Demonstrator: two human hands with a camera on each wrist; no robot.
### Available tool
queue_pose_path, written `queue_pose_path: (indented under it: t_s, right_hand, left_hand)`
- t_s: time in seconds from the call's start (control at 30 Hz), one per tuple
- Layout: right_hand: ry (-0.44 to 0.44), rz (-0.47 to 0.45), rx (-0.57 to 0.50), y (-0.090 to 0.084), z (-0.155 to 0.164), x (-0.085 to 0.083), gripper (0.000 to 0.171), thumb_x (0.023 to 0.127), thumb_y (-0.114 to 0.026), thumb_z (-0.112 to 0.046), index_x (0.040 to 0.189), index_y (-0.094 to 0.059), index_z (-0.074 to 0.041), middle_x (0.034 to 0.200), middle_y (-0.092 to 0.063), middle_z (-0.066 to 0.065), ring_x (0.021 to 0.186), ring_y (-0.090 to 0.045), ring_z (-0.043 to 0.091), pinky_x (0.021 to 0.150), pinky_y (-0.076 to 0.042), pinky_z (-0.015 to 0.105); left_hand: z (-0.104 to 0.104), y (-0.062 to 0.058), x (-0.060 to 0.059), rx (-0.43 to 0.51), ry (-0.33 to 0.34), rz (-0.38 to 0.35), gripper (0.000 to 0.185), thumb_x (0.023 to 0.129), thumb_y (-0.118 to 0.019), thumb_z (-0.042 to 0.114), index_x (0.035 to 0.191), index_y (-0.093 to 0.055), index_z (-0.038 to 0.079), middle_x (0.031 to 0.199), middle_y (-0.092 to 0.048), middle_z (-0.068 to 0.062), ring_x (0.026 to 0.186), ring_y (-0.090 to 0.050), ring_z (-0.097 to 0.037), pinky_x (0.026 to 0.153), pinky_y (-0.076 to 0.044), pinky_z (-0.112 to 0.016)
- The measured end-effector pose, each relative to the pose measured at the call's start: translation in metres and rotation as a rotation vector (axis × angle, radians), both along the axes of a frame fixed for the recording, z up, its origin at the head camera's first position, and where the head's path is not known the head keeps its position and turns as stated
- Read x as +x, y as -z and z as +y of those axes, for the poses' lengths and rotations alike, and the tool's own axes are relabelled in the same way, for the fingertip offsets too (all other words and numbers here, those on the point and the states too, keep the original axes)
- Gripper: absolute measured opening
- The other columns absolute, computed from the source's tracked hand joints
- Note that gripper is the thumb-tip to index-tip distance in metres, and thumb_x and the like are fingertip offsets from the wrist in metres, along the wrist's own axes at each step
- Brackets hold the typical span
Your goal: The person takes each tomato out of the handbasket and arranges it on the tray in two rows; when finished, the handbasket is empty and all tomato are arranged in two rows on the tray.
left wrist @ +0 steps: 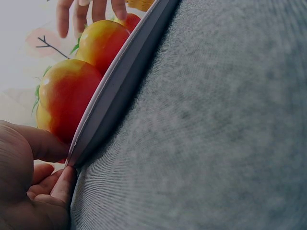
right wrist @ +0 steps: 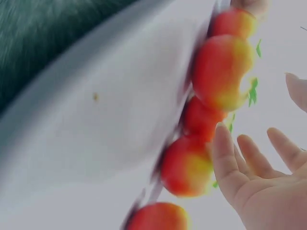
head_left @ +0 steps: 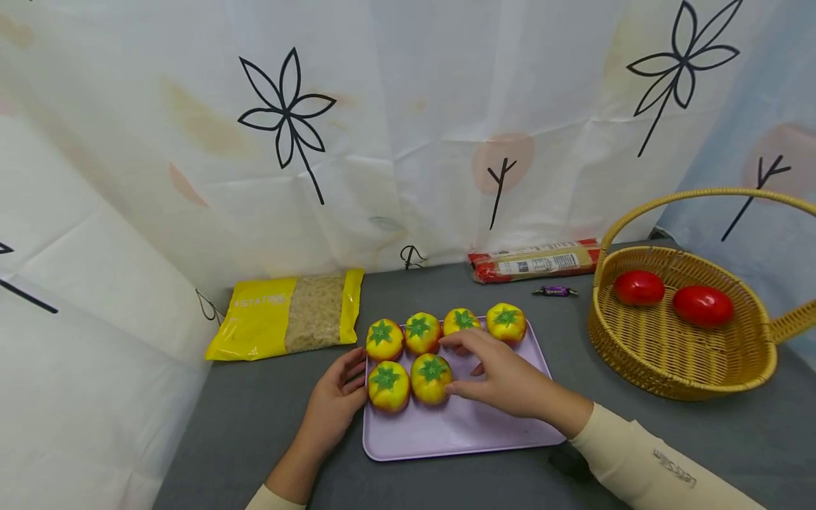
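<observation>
Now our left hand (head_left: 334, 404) rests against the tray's (head_left: 459, 432) left edge, fingers loose. Our right hand (head_left: 503, 379) hovers over the fruits (head_left: 431, 377), fingers spread, holding nothing.

**Lighting & pic quality**

Head view: bright, even, diffuse light w/ soft faint shadows, no glare; wide-angle bending at edges. Left wrist view: sharp on the grey cloth (left wrist: 216, 120), dim corners. Right wrist view: motion-blurred, washed out, soft focus throughout.
</observation>
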State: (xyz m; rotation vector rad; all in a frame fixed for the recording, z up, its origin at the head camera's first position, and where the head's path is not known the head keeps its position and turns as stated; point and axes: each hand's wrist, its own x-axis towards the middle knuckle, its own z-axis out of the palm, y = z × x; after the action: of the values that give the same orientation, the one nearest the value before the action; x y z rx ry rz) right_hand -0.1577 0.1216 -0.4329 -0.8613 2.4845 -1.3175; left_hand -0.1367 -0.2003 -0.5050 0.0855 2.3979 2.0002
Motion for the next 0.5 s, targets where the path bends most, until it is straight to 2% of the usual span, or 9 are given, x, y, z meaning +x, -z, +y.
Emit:
queue_pose_path:
  t_s: [0.17,0.3,0.5]
  right_hand:
    - [0.029,0.028,-0.023,-0.009,0.01,0.001,0.059,0.101,-0.083,-0.029,0.149,-0.059,-0.006,0.147,-0.061,0.01,0.128,-0.061,0.036,0.093,-0.062,0.039]
    - [0.059,0.042,-0.05,-0.014,0.02,0.001,0.058,0.102,-0.081,-0.029,0.149,-0.058,-0.005,0.147,-0.061,0.011,0.125,-0.063,0.036,0.094,-0.061,0.042]
    - [0.112,0.096,-0.095,-0.016,0.036,0.002,0.055,0.101,-0.081,-0.023,0.147,-0.059,-0.002,0.144,-0.062,0.015,0.123,-0.066,0.037,0.097,-0.061,0.046]
  left_hand:
    - [0.0,0.0,0.0,0.005,-0.004,-0.013,0.068,0.097,-0.069,-0.007,0.16,-0.044,-0.006,0.159,-0.05,-0.023,0.141,-0.055,-0.038,0.111,-0.05,-0.039]
    - [-0.001,-0.001,-0.001,0.014,-0.007,-0.028,0.068,0.098,-0.069,-0.007,0.161,-0.044,-0.004,0.159,-0.05,-0.022,0.142,-0.054,-0.036,0.112,-0.05,-0.037]
    - [0.0,0.0,0.0,0.019,-0.001,-0.009,0.067,0.097,-0.069,-0.007,0.16,-0.045,-0.007,0.158,-0.05,-0.025,0.141,-0.054,-0.04,0.11,-0.052,-0.038]
